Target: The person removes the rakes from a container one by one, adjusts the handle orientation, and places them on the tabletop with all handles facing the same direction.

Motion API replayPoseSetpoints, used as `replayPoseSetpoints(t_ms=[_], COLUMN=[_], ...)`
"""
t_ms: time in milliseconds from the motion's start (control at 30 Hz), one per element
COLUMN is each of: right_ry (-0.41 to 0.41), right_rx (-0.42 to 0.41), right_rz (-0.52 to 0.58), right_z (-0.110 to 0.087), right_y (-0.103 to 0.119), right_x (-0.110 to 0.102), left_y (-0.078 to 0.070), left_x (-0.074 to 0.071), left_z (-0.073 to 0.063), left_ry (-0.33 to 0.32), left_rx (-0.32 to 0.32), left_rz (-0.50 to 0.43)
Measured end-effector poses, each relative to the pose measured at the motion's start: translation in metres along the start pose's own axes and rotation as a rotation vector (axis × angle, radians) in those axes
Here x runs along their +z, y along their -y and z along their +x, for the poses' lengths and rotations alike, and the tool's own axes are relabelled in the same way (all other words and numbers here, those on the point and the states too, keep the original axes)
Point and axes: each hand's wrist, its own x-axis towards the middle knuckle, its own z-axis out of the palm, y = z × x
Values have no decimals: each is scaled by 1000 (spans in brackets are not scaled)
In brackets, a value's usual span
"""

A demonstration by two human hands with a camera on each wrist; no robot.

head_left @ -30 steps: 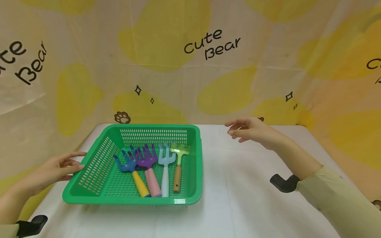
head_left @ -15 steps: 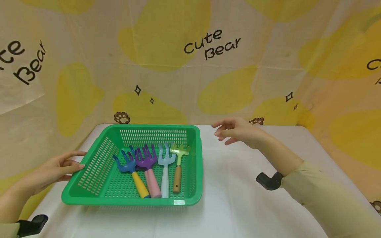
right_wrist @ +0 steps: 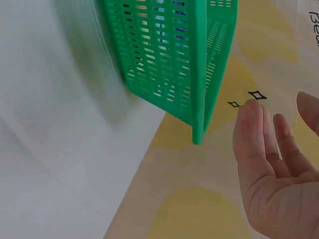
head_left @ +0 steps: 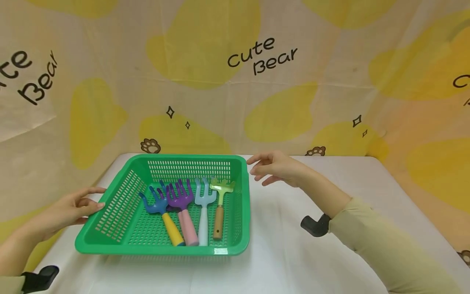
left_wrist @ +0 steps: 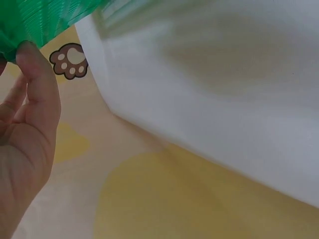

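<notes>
A green plastic basket with slotted walls stands on the white table and holds several small hand rakes. From left to right lie a blue rake with a yellow handle, a purple rake with a pink handle, a pale blue rake and a lime-green rake with a wooden handle. My left hand grips the basket's left rim, thumb and fingers at its edge. Close by the basket's back right corner, my right hand has its fingers loosely extended and holds nothing.
The white tabletop extends to the right of the basket. Behind it hangs a cream cloth with yellow patches and "Cute Bear" lettering. A black wrist mount juts from the right forearm.
My right hand has moved left, from well away to close beside the basket's back right corner. The left hand keeps its place, and the basket has shifted only slightly toward me.
</notes>
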Motion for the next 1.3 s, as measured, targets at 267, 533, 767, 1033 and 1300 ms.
replayPoseSetpoints(t_ms=[267, 533, 767, 1033, 1300], right_ry=[19, 40, 47, 81, 57], right_rx=[8, 51, 90, 101, 143], right_rz=[54, 99, 87, 122, 164], right_z=[12, 23, 33, 42, 48], right_y=[-7, -5, -1, 6, 2], right_x=[18, 32, 45, 56, 74], left_y=[1, 0, -5, -5, -4], left_x=[2, -2, -5, -6, -5], left_z=[0, 2, 5, 5, 4], left_ry=[26, 26, 38, 32, 49], left_rx=[-20, -33, -53, -53, -62], left_rz=[-5, -15, 6, -26, -51])
